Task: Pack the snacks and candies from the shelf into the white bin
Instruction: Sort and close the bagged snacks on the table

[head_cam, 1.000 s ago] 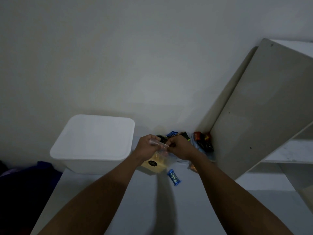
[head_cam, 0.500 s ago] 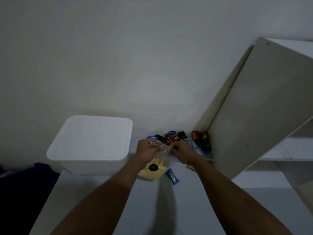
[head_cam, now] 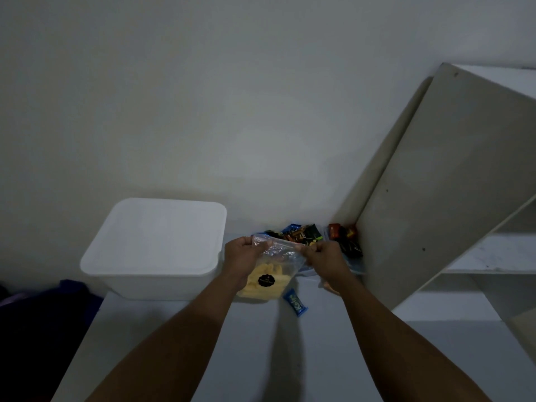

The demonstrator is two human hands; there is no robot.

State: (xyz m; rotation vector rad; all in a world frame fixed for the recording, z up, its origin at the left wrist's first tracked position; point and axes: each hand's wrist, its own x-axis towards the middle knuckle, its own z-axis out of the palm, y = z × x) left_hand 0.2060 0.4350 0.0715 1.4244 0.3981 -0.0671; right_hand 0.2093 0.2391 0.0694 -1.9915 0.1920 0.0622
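So the clear zip bag (head_cam: 271, 275), full of pale yellow snack sticks with a round black sticker on the front, is up off the desk (head_cam: 261, 358), near the far edge about midway along. It's just right of the white bin (head_cam: 156, 248), not in it. Both hands are on it. The left hand (head_cam: 240, 256) pinches the top strip at its left end and the right hand (head_cam: 322, 259) pinches the right end, so the bag hangs between them with the opening pulled flat.

The bin sits at the far left corner of the desk. Its top looks like one flat white surface, and I honestly can't tell in this dim light whether that's a lid.

A small blue wrapped bar (head_cam: 295, 302) lies on the desk just below the bag's lower right corner. Behind the hands, along the far edge, there's a heap of mixed candy wrappers (head_cam: 301, 235) in blue, brown and dark green. Some red and dark packets (head_cam: 342, 239) are tucked into the far right corner against the side panel of the white shelf unit (head_cam: 449, 184). Something orange (head_cam: 329, 287) pokes out under the right wrist, too hidden to identify. Off the left edge there's a dark purple bundle (head_cam: 58, 297).
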